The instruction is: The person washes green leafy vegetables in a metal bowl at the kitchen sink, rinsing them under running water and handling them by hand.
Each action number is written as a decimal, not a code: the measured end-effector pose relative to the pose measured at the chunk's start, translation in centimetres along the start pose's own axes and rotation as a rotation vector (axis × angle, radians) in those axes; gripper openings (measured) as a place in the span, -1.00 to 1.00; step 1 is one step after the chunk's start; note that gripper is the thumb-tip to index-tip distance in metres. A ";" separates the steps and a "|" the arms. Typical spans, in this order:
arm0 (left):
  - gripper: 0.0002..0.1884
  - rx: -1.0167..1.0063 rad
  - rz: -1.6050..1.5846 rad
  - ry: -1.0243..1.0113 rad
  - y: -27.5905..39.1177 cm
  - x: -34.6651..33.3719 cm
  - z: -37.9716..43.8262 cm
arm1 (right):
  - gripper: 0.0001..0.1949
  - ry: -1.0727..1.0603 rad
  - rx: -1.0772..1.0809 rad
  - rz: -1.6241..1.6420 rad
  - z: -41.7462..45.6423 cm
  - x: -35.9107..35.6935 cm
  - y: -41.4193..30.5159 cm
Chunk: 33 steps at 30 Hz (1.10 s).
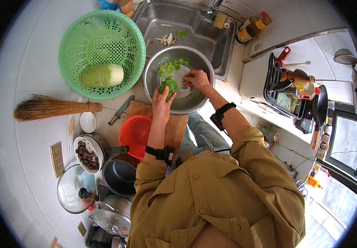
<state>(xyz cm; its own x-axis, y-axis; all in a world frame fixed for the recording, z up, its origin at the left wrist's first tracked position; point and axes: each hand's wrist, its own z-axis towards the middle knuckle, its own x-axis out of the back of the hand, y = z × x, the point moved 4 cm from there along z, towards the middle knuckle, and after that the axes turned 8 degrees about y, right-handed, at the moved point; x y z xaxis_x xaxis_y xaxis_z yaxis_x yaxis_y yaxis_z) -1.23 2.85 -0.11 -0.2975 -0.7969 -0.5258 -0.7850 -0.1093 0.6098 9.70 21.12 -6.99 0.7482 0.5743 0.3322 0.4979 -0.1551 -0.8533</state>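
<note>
A stainless steel bowl [209, 68] sits in front of me at the sink's near edge, with loose green leaves [169, 66] scattered in its far part. My left hand [161, 104] reaches over the near left rim and holds a bunch of leafy greens [169, 86] between thumb and fingers. Inside the bowl, to the right of that bunch, is my right hand [198, 81]. Its fingertips are drawn together near a small dark bit; whether they pinch it is too small to tell.
A green plastic basket [136, 74] with a cut piece of pale green gourd or radish [102, 75] stands left. Vegetable scraps [168, 39] lie in the steel sink [194, 24]. Near the bowl are a green-handled peeler or knife [121, 110], a wooden board [176, 127] and a red plastic basin [135, 133].
</note>
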 end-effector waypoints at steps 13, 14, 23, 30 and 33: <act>-0.70 -0.009 0.050 -0.064 -0.5 0.1 0.6 | -0.81 -0.070 0.031 0.430 -3.8 1.4 -5.1; -0.68 -0.009 0.061 -0.066 -0.5 0.0 0.6 | -0.80 -0.097 0.040 0.481 -4.1 1.3 -5.1; -0.68 -0.011 0.018 -0.077 -0.9 0.5 1.0 | -0.83 -0.304 0.013 0.577 -8.4 -0.9 -8.9; -0.69 0.000 0.004 -0.101 -1.2 1.0 1.3 | -0.86 -0.263 0.041 0.442 -8.8 -2.6 -8.0; -0.69 0.019 -0.006 -0.095 -1.3 1.2 1.4 | -0.86 -0.215 0.053 0.403 -8.8 -2.8 -7.6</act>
<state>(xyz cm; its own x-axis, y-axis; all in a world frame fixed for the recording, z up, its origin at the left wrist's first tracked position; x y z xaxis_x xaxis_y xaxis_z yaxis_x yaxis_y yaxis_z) -1.33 2.87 -2.36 -0.3419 -0.7362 -0.5841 -0.7969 -0.1023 0.5954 7.68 13.64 2.06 0.7671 0.6309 -0.1165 0.1581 -0.3619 -0.9187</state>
